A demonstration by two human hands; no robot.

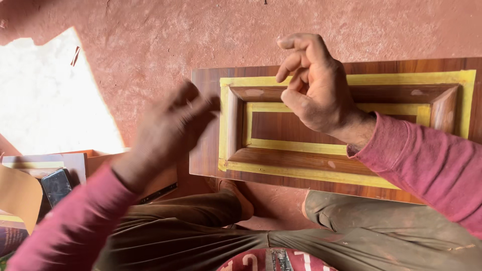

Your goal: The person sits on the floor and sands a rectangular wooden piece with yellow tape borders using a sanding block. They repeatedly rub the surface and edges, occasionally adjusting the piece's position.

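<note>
Keep the blurred left hand [168,133], grip impossible to tell, steady at the left edge of the wooden panel [351,135] mid-frame on the floor [150,45], right hand [314,83] curled empty above the yellow tape [301,173].

The wooden panel [321,175] is finished in reddish-brown wood grain, and its raised frame is bordered by bands of yellow tape [301,146]. The floor [165,45] is coloured dusty red-brown. Both sleeves [432,170] are seen in faded magenta, the trousers [201,236] in dark brown. The phone [56,185] is black.
</note>
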